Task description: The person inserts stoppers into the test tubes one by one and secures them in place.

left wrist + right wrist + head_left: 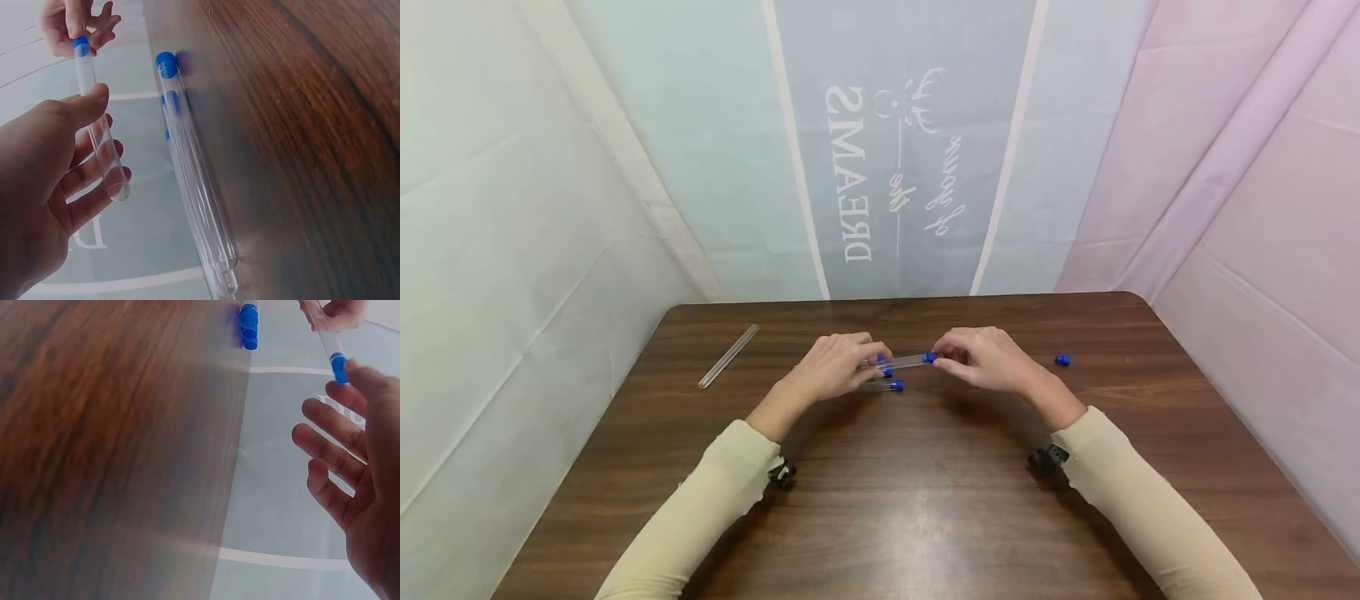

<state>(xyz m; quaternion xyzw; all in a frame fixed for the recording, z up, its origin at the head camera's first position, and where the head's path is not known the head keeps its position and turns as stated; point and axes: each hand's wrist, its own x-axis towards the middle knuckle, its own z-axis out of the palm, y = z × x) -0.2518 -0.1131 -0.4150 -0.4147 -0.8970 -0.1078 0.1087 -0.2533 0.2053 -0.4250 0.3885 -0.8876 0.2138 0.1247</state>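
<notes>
Between thumb and fingers, my left hand (835,367) grips a clear test tube (87,72) above the table. A blue cap (339,367) sits on the tube's right end, and the thumb and index finger of my right hand (988,358) pinch it. The right hand's other fingers are spread apart in the right wrist view. Several capped test tubes (190,156) lie side by side on the table beneath the left hand, which partly hides them in the head view. Their blue caps (249,325) point to the right.
An uncapped test tube (728,357) lies slanted at the table's left. A loose blue cap (1062,360) stands to the right of the right hand. The brown wooden table (917,500) meets a hanging printed cloth (910,275) at its far edge, with cloth walls on both sides.
</notes>
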